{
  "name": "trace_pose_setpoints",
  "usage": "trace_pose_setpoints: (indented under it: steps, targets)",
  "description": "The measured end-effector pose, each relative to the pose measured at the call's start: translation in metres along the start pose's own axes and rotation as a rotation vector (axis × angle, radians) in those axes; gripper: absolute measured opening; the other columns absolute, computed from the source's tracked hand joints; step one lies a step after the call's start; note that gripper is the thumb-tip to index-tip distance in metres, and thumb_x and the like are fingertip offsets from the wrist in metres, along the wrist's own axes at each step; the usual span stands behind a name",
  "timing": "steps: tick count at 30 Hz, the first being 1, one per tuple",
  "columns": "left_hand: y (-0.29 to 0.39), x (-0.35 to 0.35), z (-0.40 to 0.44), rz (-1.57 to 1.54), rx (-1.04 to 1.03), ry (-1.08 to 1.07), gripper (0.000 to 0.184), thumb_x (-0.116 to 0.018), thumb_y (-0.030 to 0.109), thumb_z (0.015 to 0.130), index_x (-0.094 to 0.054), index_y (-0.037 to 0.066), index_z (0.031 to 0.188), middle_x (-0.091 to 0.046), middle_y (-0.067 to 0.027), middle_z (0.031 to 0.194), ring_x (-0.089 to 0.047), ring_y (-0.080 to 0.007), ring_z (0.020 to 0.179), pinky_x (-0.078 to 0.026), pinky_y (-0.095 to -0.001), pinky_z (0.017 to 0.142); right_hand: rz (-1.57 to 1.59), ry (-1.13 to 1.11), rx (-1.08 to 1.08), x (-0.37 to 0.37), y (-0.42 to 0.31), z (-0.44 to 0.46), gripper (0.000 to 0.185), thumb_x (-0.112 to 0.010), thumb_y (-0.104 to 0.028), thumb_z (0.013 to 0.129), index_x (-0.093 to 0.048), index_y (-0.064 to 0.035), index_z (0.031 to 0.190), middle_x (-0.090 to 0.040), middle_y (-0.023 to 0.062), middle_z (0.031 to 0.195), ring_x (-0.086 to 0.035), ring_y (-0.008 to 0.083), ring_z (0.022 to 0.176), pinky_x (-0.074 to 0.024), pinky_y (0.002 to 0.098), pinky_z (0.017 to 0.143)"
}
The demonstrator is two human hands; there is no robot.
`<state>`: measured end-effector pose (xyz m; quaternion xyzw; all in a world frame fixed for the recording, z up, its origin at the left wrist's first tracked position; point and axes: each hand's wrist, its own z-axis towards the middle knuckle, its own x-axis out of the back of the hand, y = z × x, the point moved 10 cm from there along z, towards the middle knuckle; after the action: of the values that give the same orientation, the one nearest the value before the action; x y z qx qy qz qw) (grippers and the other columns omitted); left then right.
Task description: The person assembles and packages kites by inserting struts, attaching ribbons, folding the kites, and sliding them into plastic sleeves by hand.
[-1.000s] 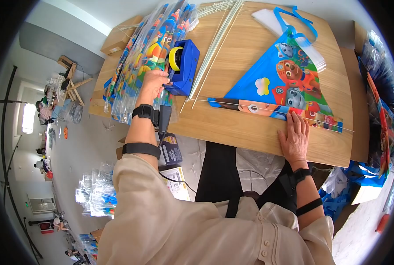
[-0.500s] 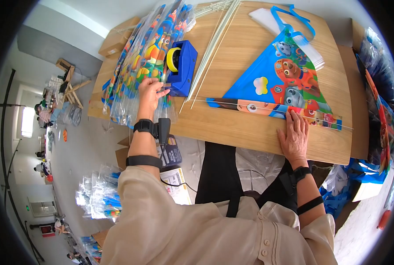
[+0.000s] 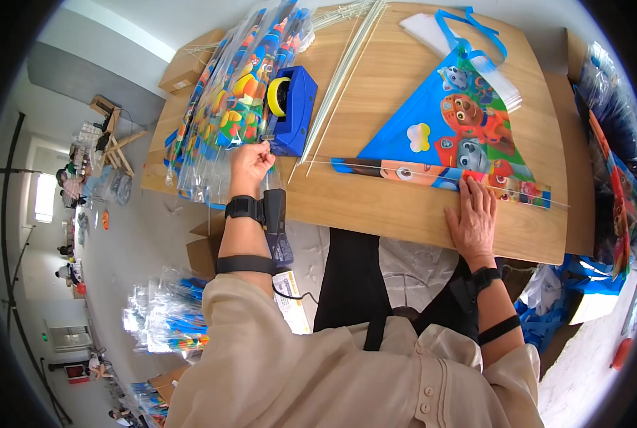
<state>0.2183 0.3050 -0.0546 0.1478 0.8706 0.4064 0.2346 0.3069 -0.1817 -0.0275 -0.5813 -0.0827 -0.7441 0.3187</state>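
Observation:
My left hand point(image 3: 252, 165) is closed just below the front end of the blue tape dispenser point(image 3: 295, 118), which holds a yellow roll point(image 3: 277, 97). Anything between its fingertips is too small to make out. My right hand point(image 3: 473, 220) lies flat, fingers stretched out, on the lower edge of a blue triangular printed sheet point(image 3: 420, 139). Along that edge runs a printed strip point(image 3: 404, 171) with a thin rod lying on it. Blue ribbon point(image 3: 500, 43) loops at the sheet's top.
Plastic-wrapped printed rolls point(image 3: 236, 93) lie left of the dispenser on the wooden table point(image 3: 375, 85). Thin pale rods point(image 3: 343, 71) lie to its right. White sheets point(image 3: 429, 36) are under the ribbon. Boxes and packed goods flank the table; people are far left.
My left hand has moved down, toward me, from beside the dispenser, and its fingers have closed. My right hand has stayed on the sheet.

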Motion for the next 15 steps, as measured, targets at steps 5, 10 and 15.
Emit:
trace_pose_setpoints:
  steps: [5, 10, 15]
  targets:
    - [-0.037, 0.023, 0.022, 0.174, -0.001, -0.098, 0.015, -0.061, -0.011, 0.076, -0.055, 0.002, 0.077, -0.054, -0.0074, 0.067, -0.05, -0.0167, 0.053, -0.042, -0.0328, 0.049, 0.004, 0.012, -0.012, 0.001, 0.001, 0.001, 0.063, -0.062, -0.031, 0.082, -0.044, -0.0033, 0.136, -0.043, 0.0129, 0.139, -0.037, 0.0307, 0.131, -0.0214, 0.0472, 0.114]
    - [-0.09, -0.074, -0.062, 0.277, -0.026, -0.275, 0.02, -0.063, -0.008, 0.077, -0.055, 0.001, 0.093, -0.058, -0.0067, 0.071, -0.052, -0.0129, 0.056, -0.041, -0.0263, 0.048, 0.057, 0.021, -0.005, 0.007, 0.001, 0.001, 0.064, -0.062, -0.03, 0.079, -0.046, -0.0031, 0.135, -0.045, 0.0133, 0.138, -0.038, 0.0302, 0.131, -0.0227, 0.0478, 0.112]
    - [-0.171, -0.216, -0.144, 0.34, 0.057, -0.71, 0.017, -0.059, 0.0, 0.086, -0.055, 0.0, 0.102, -0.066, -0.0135, 0.086, -0.055, -0.011, 0.065, -0.042, -0.023, 0.051, 0.044, 0.022, -0.023, 0.003, 0.007, -0.001, 0.064, -0.061, -0.032, 0.08, -0.046, -0.0029, 0.134, -0.046, 0.0132, 0.138, -0.04, 0.0298, 0.129, -0.0231, 0.0474, 0.112]
